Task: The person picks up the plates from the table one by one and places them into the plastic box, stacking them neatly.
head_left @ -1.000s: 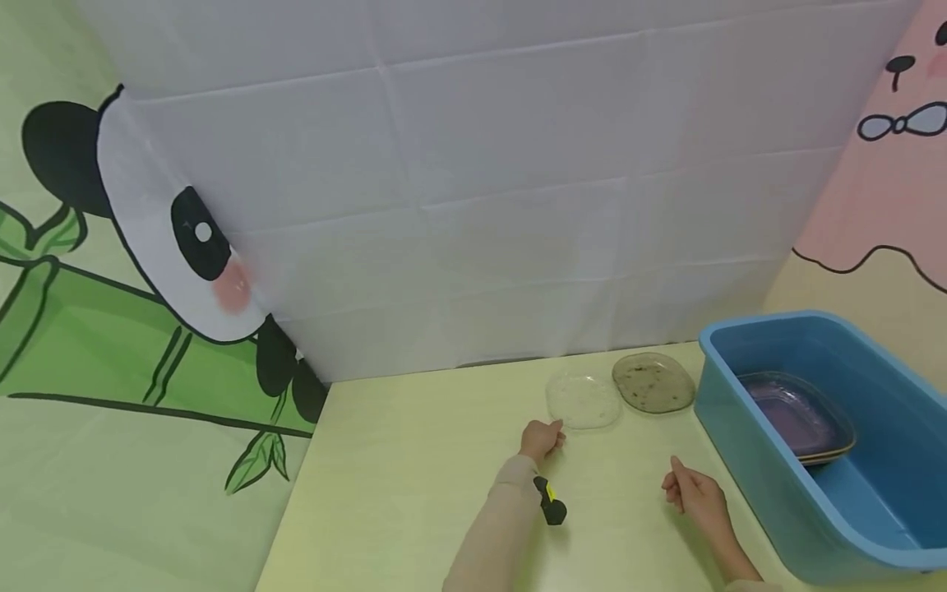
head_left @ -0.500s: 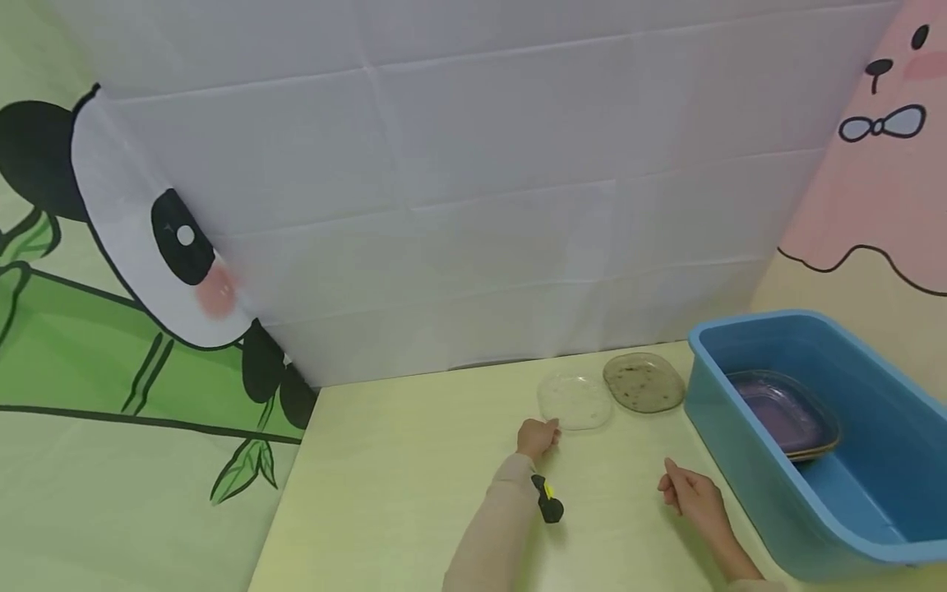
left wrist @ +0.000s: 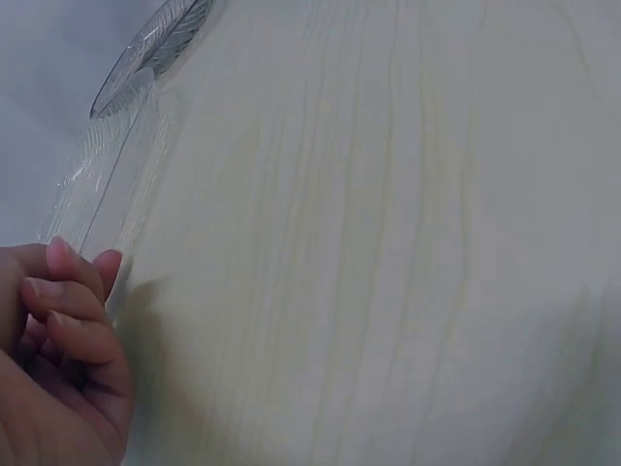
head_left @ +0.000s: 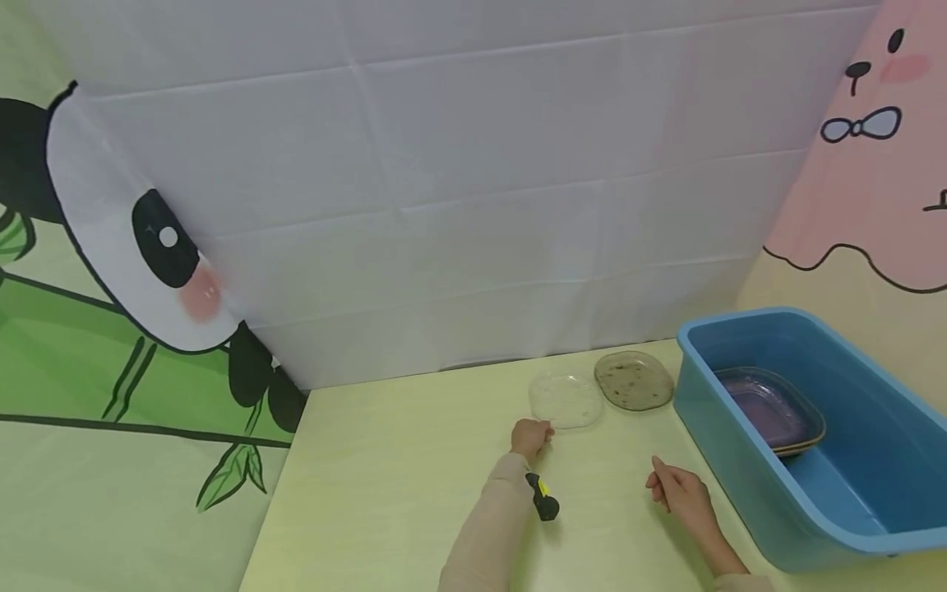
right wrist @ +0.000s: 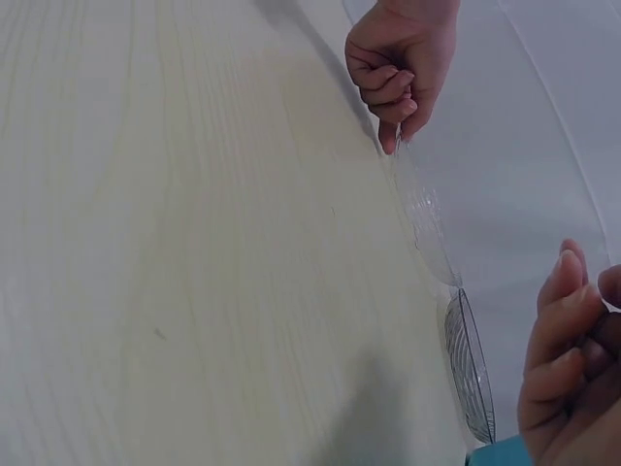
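A clear glass plate (head_left: pixel 565 399) lies near the back of the table. My left hand (head_left: pixel 530 437) pinches its near-left edge between thumb and index finger, the other fingers curled in, as the right wrist view shows of the hand (right wrist: pixel 403 68) at the plate's rim (right wrist: pixel 424 209). Just right of it sits a greyish, dark-specked glass plate (head_left: pixel 634 381), whose ribbed side (left wrist: pixel 160 49) shows in the left wrist view. Over the table, left of the blue tub, my right hand (head_left: pixel 682 496) holds nothing, its fingers (right wrist: pixel 553 340) loosely curled.
A deep blue plastic tub (head_left: pixel 755 469) stands at the right, its wall rising beside my right hand. Stacked glass plates, the top one purplish (head_left: pixel 769 407), rest inside at its left. A white cloth (head_left: pixel 473 205) hangs behind the pale wooden table (head_left: pixel 385 493).
The head view has turned slightly right, so everything shifts left in it. Both hands and the plates keep nearly the same places on the table, the left still pinching the clear plate.
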Demonstrator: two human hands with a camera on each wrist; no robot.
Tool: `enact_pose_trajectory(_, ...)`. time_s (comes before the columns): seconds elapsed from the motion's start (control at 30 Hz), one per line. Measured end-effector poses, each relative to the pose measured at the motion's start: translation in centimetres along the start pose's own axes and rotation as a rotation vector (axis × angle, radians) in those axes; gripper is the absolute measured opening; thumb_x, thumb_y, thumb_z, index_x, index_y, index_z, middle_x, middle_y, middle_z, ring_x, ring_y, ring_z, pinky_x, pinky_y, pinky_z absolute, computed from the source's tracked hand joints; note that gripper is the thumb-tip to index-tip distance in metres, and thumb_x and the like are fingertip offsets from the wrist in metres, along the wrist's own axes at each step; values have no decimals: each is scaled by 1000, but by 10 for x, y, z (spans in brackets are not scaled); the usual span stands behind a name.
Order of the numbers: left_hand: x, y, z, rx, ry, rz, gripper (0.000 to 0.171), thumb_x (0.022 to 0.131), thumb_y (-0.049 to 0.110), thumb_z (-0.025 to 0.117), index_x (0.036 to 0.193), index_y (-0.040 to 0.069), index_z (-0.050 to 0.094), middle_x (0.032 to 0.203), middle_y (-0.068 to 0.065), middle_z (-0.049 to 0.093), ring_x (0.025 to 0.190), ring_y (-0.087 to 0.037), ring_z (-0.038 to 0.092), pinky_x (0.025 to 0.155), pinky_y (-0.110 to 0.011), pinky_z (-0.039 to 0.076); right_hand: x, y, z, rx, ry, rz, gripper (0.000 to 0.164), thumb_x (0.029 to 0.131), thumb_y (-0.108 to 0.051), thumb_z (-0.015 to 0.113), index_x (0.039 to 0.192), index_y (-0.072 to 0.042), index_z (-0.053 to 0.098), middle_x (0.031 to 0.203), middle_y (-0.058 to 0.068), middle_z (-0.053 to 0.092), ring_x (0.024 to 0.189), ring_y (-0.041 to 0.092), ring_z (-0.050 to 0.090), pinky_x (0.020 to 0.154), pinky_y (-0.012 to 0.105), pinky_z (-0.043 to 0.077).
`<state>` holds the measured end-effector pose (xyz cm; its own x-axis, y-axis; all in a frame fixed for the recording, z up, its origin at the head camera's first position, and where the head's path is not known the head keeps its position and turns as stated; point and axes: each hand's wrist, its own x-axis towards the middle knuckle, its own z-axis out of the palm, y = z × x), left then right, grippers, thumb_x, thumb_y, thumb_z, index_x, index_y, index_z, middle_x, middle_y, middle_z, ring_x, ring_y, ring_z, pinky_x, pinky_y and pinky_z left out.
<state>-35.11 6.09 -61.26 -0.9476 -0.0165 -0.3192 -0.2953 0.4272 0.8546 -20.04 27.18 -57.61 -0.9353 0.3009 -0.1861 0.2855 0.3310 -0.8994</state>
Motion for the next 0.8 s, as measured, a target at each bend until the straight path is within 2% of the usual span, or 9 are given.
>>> enact_pose_trajectory(0.27, -5, 2, -7, -62, 54, -61, 30, 88, 17, 49, 77, 2, 71, 48, 8, 45, 42, -6, 34, 42, -18, 29, 0, -2, 3, -5, -16, -10, 51, 97, -40, 41, 77, 2, 62, 54, -6, 52, 48, 8, 46, 49, 24, 41)
enact_pose_trajectory(0.4, -11, 4, -14, -87, 80, -29, 28, 86, 14, 49, 77, 0, 71, 52, 7, 48, 46, -6, 35, 46, -18, 29, 1, -3, 4, -6, -13, -23, 52, 97, -41, 40, 77, 1, 63, 54, -6, 52, 47, 8, 46, 49, 24, 41)
enact_pose_trajectory(0.57, -21, 4, -29, -120, 94, 21, 25, 86, 12, 49, 78, -1, 69, 54, 6, 47, 45, -6, 30, 45, -19, 27, 2, -4, 6, -12, -31, -22, 51, 97, -41, 40, 77, 0, 63, 55, -6, 52, 48, 8, 46, 50, 24, 41)
enact_pose_trajectory(0.8, -46, 7, -51, -225, 86, 79, 24, 85, 15, 51, 80, 2, 70, 56, 4, 48, 43, -5, 31, 44, -19, 29, -1, -6, 6, -26, -38, -10, 54, 97, -43, 40, 79, 3, 63, 55, -7, 52, 48, 7, 47, 50, 24, 42)
